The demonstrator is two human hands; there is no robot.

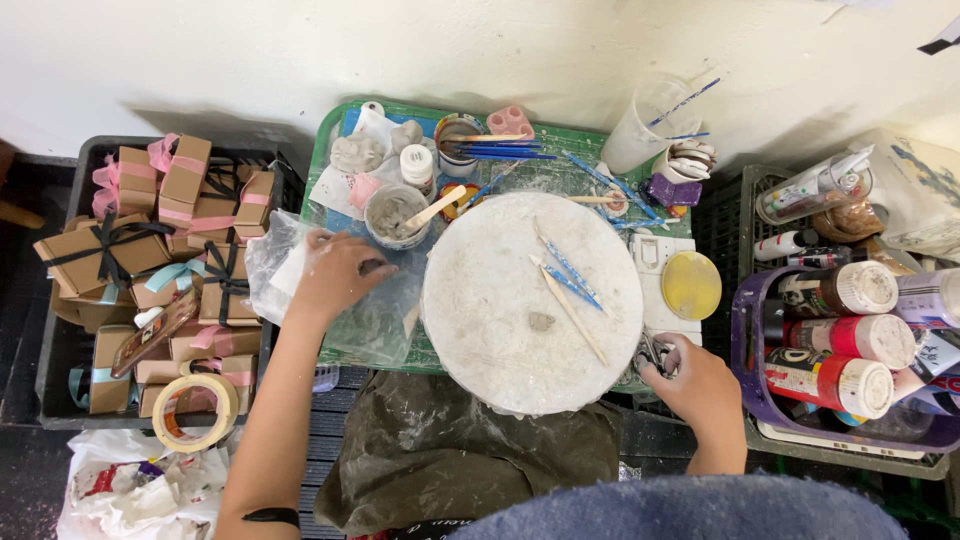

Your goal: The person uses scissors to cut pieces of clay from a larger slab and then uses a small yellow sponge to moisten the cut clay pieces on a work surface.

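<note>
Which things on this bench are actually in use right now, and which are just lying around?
In use:
left hand on clear plastic bag
right hand holding small metal tool
round white board with clay lump

Lying about:
gift boxes
tape roll
paint bottles
yellow lid

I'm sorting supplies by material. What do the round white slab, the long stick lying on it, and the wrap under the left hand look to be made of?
Round white slab: probably plaster, matte and chalky, with grey smears. Long stick: likely bare wood, pale tan and unvarnished. Wrap under the left hand: thin clear plastic, wrinkled with glossy highlights, dusted white.
</note>
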